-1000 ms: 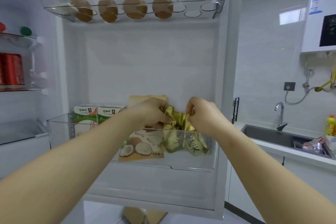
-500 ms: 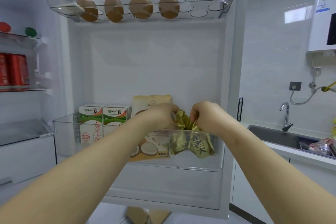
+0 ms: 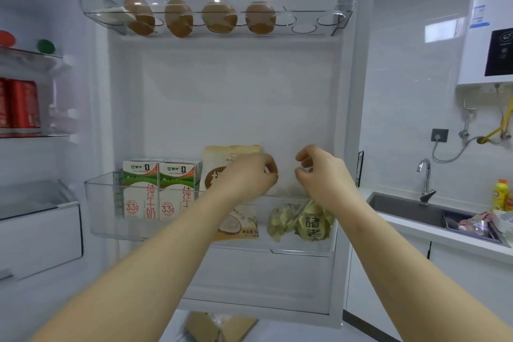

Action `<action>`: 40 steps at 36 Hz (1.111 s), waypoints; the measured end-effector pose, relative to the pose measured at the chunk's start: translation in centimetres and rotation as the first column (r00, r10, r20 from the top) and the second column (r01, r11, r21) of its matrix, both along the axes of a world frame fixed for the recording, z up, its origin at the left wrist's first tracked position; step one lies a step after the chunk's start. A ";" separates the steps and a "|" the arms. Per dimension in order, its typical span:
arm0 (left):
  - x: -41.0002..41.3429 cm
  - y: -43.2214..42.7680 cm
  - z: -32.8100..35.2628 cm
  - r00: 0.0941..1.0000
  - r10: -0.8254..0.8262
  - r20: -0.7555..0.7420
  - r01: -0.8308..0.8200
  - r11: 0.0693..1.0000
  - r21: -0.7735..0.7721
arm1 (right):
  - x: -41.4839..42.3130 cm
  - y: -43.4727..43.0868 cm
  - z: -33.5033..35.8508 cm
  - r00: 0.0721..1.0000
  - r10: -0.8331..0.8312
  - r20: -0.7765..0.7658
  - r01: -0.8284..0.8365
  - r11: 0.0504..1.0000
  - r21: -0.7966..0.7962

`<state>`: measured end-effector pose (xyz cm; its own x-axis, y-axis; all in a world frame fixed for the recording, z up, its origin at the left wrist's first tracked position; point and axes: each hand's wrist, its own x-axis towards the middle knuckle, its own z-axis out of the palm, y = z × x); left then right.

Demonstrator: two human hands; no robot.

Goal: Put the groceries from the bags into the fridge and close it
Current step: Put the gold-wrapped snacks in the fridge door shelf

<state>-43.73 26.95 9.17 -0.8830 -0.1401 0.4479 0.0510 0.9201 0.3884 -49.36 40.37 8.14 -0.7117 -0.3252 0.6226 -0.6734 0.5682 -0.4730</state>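
Noted red cans point(image 3: 20, 104) on an inner shelf at far left, print too blurred to read. Read "3.3g" and the red characters 纯牛奶 on two milk cartons point(image 3: 140, 191) standing upright at the left end of the door bin point(image 3: 101, 203); made out a green logo up top, seemingly 蒙牛. Counted four eggs point(image 3: 219, 16) in the egg rack point(image 3: 305, 28) above; judged a hard swing of the fridge door point(image 3: 236, 91) enough to jolt them.

Saw a tall beige pouch point(image 3: 231, 154) next along in the bin, printed with a coconut picture and 净含量 low down. Found the left hand point(image 3: 249, 175) loosely curled and gripping nothing, just in front of that pouch; could not tell whether touching. Feared a careless pull-back catching the pouch top and tipping it forward over the rim.

Located the gold packets point(image 3: 301, 221) slumped at the right end of the same bin, below both hands, marked with bold dark characters, creased, seemingly 诸老. Found the right hand point(image 3: 324, 175) loosely curled too, empty, just above the packets. Judged those crumpled packets prone to slide sideways on any swing of the door.

Spotted a paper bag point(image 3: 205, 326) below the door; saw a risk of shutting the fridge with groceries left inside it.
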 end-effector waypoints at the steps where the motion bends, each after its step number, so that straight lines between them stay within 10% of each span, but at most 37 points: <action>1: 0.0 0.0 -0.1 0.999 0.012 -0.039 -0.013 1.000 -0.020 | 0.1 0.0 -0.2 1.000 -0.011 -0.001 0.011 1.000 -0.022; 15: 2.1 2.8 -1.5 0.879 -0.134 -0.457 0.175 0.983 0.049 | 3.7 4.0 -1.4 0.998 0.058 0.008 -0.056 0.987 -0.150; 26: 2.7 9.4 -3.5 0.703 -0.376 -0.604 0.245 0.925 -0.290 | 6.6 10.7 -4.1 0.977 -0.213 -0.002 0.213 0.977 -0.019; 40: -1.0 21.5 -12.0 0.746 -0.646 -0.161 0.596 0.756 -0.270 | 10.0 23.4 -12.7 0.748 -0.600 0.284 0.591 0.797 0.126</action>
<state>-44.77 48.50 -2.82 -0.6094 0.5121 0.6053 0.7020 0.7034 0.1118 -39.38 63.79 -4.54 -0.9126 0.2134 0.3488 -0.0251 0.8221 -0.5688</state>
